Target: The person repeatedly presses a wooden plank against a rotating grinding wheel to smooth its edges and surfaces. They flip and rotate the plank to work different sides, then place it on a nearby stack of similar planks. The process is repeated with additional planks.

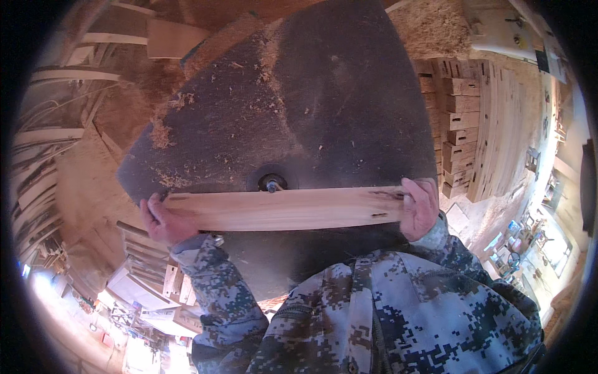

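Observation:
A pale wooden board (293,209) lies crosswise over a dark machine table (349,124) in front of me. Slots are cut in its right end, and another dark mark shows near its left end. My left hand (167,221) is closed round the left end, thumb on top. At the opposite end, my right hand (420,209) grips the board, with fingers over its far corner. Against or just beyond the board's far edge, near its middle, a metal spindle (272,186) rises from a round opening in the table. Whether the board touches it I cannot tell.
Sawdust and chips (163,134) lie on the table's left side. Stacked slotted wooden pieces (462,112) and long boards (498,137) stand to the right. Curved wooden pieces (43,187) line the far left. Tools and small items (511,249) sit at the lower right.

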`<state>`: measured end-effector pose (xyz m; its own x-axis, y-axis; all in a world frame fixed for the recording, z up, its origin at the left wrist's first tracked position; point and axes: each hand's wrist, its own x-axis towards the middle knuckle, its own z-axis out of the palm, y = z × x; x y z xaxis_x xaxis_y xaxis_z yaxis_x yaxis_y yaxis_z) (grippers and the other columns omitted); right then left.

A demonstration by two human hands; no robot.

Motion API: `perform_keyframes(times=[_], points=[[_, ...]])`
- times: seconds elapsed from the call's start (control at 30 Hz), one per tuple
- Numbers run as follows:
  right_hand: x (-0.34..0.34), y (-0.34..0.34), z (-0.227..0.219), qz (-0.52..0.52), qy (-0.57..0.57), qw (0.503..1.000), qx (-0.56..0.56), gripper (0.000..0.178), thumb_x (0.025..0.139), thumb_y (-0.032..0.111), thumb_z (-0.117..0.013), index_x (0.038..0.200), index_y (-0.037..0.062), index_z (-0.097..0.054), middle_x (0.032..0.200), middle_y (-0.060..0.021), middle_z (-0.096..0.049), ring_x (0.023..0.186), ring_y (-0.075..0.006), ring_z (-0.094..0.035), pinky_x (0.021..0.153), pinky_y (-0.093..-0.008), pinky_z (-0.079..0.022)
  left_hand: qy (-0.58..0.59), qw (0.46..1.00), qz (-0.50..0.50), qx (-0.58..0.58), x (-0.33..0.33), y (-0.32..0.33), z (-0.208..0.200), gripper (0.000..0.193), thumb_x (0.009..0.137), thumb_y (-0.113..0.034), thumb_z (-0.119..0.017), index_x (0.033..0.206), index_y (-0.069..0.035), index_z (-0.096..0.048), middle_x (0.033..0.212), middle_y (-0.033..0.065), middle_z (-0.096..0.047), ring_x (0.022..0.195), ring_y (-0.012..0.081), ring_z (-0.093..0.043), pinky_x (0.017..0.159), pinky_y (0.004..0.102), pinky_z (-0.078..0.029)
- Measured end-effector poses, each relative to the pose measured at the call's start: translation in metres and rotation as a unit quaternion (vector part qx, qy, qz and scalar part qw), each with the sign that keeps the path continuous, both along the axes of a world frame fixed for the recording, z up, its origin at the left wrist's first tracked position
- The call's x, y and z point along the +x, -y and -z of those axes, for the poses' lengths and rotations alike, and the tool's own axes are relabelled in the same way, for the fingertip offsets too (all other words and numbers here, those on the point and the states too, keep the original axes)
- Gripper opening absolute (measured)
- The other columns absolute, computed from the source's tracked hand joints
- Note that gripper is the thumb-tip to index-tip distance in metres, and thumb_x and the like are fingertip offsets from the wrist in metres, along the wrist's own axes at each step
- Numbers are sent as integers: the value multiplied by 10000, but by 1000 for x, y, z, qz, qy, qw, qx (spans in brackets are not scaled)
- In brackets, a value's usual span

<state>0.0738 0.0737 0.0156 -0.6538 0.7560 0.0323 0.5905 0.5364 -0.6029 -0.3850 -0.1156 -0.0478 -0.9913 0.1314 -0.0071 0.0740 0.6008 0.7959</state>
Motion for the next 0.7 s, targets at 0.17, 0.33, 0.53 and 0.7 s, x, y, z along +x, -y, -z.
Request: perform_keyframes(times=[0.17, 0.33, 0.53, 0.7], points=[[-55, -5, 12, -28, -57, 998, 16, 501, 850, -76, -599, 1346, -5, -598, 1114, -180, -682, 916, -392, -626, 830, -501, -533, 67, 987, -54, 137, -45, 46, 15, 351, 1034, -280, -654, 1223, 13, -695, 1093, 100, -740, 962, 207, -664, 877, 347, -535], [-94, -4, 16, -54, -94, 994, 14, 611, 807, -110, -603, 1408, -7, -561, 1086, -175, -669, 897, -360, -621, 802, -464, -534, 9, 999, -52, 11, -73, 90, 23, 436, 1075, -303, -609, 1301, 67, -657, 1150, 97, -702, 1008, 197, -637, 910, 318, -505], [-115, -5, 15, -69, -94, 993, 7, 608, 821, -120, -603, 1418, -15, -553, 1064, -174, -668, 896, -362, -620, 806, -456, -539, 40, 996, -42, -61, -83, 136, 20, 373, 1102, -275, -558, 1227, 47, -698, 1075, 101, -717, 975, 188, -650, 877, 321, -520], [-127, -8, 16, -79, -108, 991, 7, 625, 824, -127, -596, 1437, -16, -543, 1060, -177, -667, 899, -367, -621, 810, -465, -542, -14, 976, 37, -216, -89, 185, 35, 286, 1077, -216, -554, 1146, 15, -707, 1068, 138, -737, 961, 239, -697, 826, 366, -563]])
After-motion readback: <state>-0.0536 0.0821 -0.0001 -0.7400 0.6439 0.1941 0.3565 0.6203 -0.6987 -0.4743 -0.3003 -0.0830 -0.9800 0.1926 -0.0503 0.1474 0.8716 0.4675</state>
